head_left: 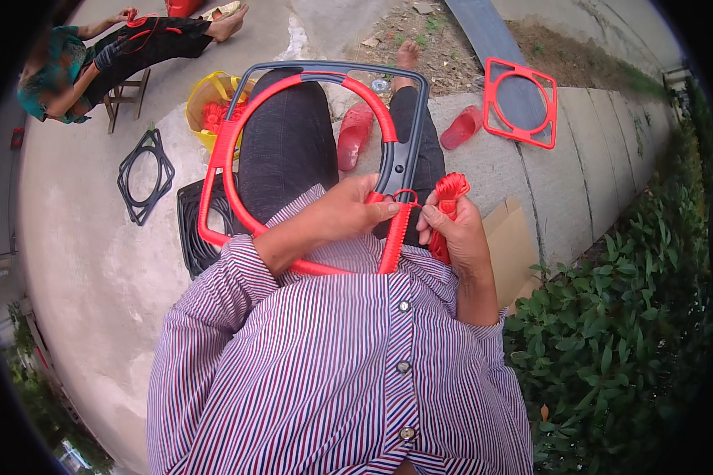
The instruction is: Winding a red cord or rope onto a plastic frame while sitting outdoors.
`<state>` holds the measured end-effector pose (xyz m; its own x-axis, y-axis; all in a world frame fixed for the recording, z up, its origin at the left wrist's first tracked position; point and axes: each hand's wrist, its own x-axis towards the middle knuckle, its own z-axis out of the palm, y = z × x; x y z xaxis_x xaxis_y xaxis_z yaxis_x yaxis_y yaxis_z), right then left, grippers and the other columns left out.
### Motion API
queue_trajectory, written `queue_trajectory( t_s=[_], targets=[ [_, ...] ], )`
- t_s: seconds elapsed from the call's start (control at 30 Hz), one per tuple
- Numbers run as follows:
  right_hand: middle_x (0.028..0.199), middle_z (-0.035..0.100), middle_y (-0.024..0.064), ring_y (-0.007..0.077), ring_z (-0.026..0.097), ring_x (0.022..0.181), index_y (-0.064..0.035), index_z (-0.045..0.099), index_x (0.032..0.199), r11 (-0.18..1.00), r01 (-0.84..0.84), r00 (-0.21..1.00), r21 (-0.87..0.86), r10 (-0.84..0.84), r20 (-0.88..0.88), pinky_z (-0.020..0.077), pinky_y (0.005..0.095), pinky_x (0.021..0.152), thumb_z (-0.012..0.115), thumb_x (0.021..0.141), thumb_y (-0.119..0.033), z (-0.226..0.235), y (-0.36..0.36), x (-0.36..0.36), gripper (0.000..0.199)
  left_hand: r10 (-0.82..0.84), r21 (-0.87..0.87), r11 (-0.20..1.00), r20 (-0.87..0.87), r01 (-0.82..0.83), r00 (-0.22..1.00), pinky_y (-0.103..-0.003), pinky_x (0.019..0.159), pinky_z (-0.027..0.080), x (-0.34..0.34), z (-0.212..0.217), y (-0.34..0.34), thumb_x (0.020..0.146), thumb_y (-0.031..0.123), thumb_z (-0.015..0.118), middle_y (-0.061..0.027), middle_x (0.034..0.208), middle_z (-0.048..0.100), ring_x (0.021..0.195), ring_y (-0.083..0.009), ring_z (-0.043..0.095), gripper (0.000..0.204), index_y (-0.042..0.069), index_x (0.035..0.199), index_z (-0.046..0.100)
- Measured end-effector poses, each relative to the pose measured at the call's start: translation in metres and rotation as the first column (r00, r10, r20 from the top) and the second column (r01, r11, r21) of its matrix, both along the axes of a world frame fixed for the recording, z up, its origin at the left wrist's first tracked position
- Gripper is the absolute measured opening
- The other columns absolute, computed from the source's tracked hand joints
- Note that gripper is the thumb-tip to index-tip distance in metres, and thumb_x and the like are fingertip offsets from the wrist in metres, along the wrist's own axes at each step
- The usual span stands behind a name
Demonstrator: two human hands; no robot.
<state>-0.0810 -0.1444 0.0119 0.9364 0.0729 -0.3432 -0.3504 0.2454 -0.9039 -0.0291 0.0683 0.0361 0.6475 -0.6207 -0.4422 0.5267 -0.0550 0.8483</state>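
- At the far left, another person [71, 67] sits on a low stool, apart from the wearer, with red cord at the lap.
- A bare black frame [144, 176] lies flat on the concrete floor [87, 261]; a second dark frame [200, 226] lies just beside the wearer's leg, likely kept within reach.
- A yellow basket [202, 99] holding red material stands by the knee.
- The frame in work [325, 134] rests on the wearer's lap, its ring partly wound in red, propped against the body so it stays steady.
- The left hand [348, 212] is closed around the wound ring near its lower edge, pinning it.
- The right hand [455, 233] is closed on a bundle of red cord [450, 190], a loop drawn taut toward the frame.
- Red sandals [355, 134] sit by the feet.
- A finished-looking red frame [521, 103] lies on the ledge at right.
- A plain brown cardboard sheet [511, 245] lies beside green bushes [618, 317]; no label shows.
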Motion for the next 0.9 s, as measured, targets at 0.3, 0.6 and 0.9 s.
queue_trajectory(
  t_s=[0.3,0.6,0.9],
  targets=[
    [0.060,0.054,0.0060,0.0107,0.047,0.042,-0.0016,0.050,0.094,0.983,-0.076,0.991,0.168,0.055,0.126,0.0376,0.0229,0.039,0.059,0.083,0.003,0.035,-0.020,-0.024,0.015,-0.027,-0.004,1.000,-0.072,0.027,0.997,-0.019,0.039,0.038,0.006,-0.022,0.009,0.100,0.020,0.047,0.0005,0.056,0.051,0.042,-0.0064,0.045,0.017,0.006,0.091,0.052],
    [0.068,0.059,0.0057,0.0154,0.056,0.057,-0.0086,0.056,0.088,0.584,0.775,0.577,0.242,-0.810,0.109,0.0505,0.0329,0.052,0.056,0.096,-0.019,-0.001,-0.232,-0.043,0.012,0.274,-0.168,0.939,-0.157,-0.299,0.949,-0.022,0.064,0.052,0.003,-0.031,0.017,0.096,0.012,0.052,-0.0043,0.084,0.058,0.071,-0.0094,0.058,0.012,0.005,0.105,0.051],
    [0.092,0.058,0.0093,0.0158,0.057,0.083,0.0073,0.059,0.110,0.669,-0.533,0.709,-0.519,0.687,0.157,0.0442,0.0269,0.074,0.067,0.080,-0.013,0.014,-0.037,-0.013,0.037,0.195,-0.129,0.979,0.342,-0.159,0.919,-0.028,0.078,0.047,-0.002,-0.035,0.025,0.077,-0.002,0.053,-0.0091,0.103,0.049,0.092,-0.0166,0.053,0.029,0.002,0.105,0.052]
  ],
)
